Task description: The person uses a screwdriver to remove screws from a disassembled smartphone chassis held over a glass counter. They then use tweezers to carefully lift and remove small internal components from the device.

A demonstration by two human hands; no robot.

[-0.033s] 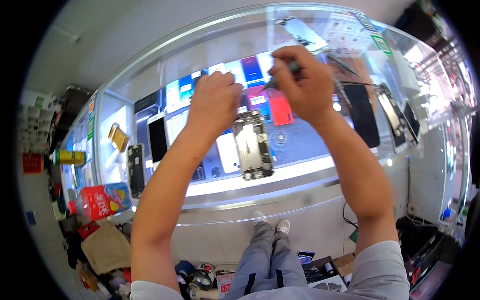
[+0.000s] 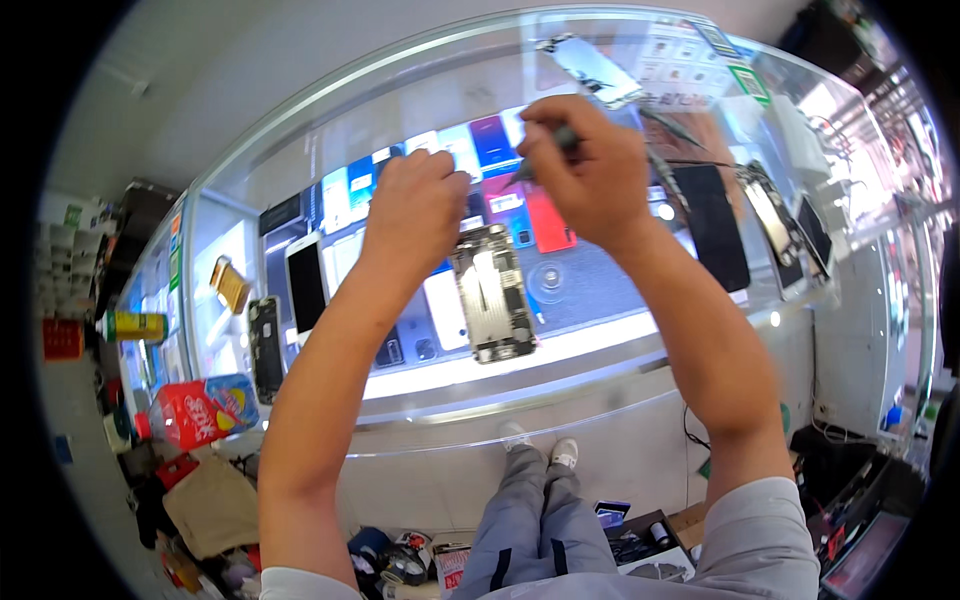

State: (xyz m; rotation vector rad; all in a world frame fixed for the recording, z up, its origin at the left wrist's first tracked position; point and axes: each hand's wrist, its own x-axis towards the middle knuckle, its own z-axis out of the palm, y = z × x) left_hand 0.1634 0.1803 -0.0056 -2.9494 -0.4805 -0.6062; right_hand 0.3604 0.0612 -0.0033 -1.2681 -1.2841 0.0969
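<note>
My right hand [image 2: 587, 172] is closed around a dark grey-green screwdriver [image 2: 563, 139], held above the glass counter [image 2: 600, 300]. Its thin tip points down and left, toward my other hand. My left hand [image 2: 415, 205] is closed, with its fingers curled together and turned away from me; anything between them is hidden. Just right of that hand, an opened phone [image 2: 494, 300] lies on the glass, its silver inner parts and circuit board bare. A small clear round suction cup [image 2: 548, 282] rests to the right of this phone.
A white-framed phone [image 2: 306, 286] and a dark phone shell [image 2: 265, 350] lie left. A black screen [image 2: 711, 226], another opened phone [image 2: 770, 215] and a grey tool [image 2: 672, 127] are right. A detached screen panel [image 2: 592, 68] lies far back. A red bottle [image 2: 198, 411] is left.
The view has shifted slightly, so the counter items appear a little further left. Both hands keep nearly the same pose, and the screwdriver stays in my right hand.
</note>
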